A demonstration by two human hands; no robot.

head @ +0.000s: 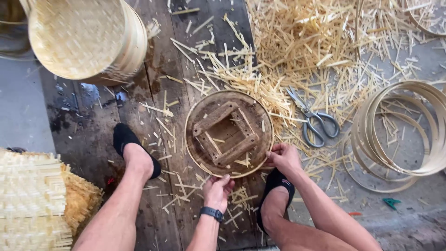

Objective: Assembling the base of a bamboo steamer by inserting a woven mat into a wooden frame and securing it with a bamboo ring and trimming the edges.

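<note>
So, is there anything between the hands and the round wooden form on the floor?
No. Both hands already touch the round form: the left hand grips its near rim and the right hand its right rim. Only loose bamboo slivers lie around them, and the scissors rest apart to the right.

Dark, worn wooden planks (160,83) run 12 to 6 through centre, stained, wet patch near 10. Grey concrete floor (21,111) at 9, again toward 4. Pale bamboo offcuts (302,42) heaped thick from 12 to 2, thinning toward centre. Stacked woven steamer lids (86,37) at 11. Bundles of cut bamboo mats (32,200) at 8. Coil of thin bamboo hoops (402,132) at 3. Grey-handled scissors (313,121) among scraps just right of centre. Small green clip (391,202) at 4. Even daylight, soft shadows.
</note>
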